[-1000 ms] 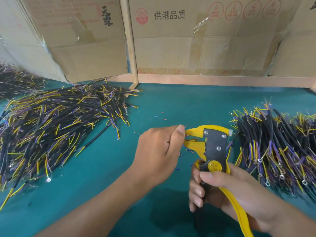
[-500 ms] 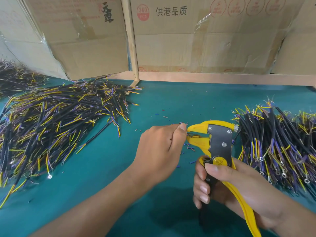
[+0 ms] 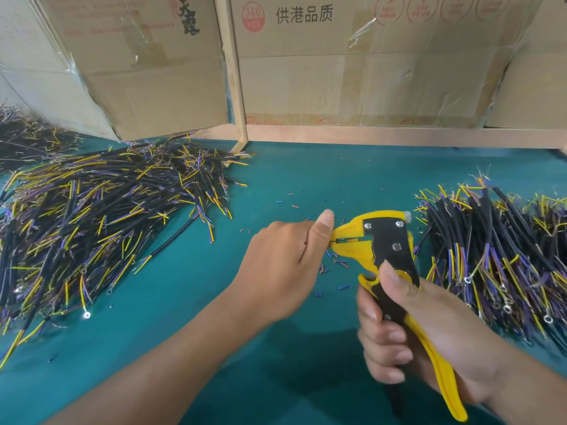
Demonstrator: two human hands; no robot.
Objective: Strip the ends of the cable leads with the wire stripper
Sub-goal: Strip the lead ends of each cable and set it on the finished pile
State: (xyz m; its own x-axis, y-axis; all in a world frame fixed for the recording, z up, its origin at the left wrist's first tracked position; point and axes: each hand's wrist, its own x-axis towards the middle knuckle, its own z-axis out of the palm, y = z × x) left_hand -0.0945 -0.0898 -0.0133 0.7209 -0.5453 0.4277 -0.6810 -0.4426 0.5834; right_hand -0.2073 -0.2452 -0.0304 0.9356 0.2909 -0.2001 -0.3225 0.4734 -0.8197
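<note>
My right hand point(image 3: 423, 329) grips the handles of a yellow and black wire stripper point(image 3: 385, 240), its jaws pointing left over the green table. My left hand point(image 3: 282, 265) is closed on a cable lead, thumb against the jaw tips; only a thin dark lead end point(image 3: 340, 240) shows between the jaws, the rest of the cable is hidden under the hand. A large pile of black cables with yellow and purple leads point(image 3: 101, 222) lies to the left. A second pile point(image 3: 497, 250), some leads with ring terminals, lies to the right.
Small cut bits of insulation point(image 3: 333, 266) are scattered on the green table point(image 3: 322, 185) around the stripper's jaws. Cardboard boxes point(image 3: 352, 65) and a wooden post point(image 3: 234, 75) stand along the table's far edge. Another cable heap point(image 3: 27, 136) sits far left.
The stripper's handles have been squeezed closer and the jaws have closed on the lead end. Both hands have stayed in nearly the same place above the table.
</note>
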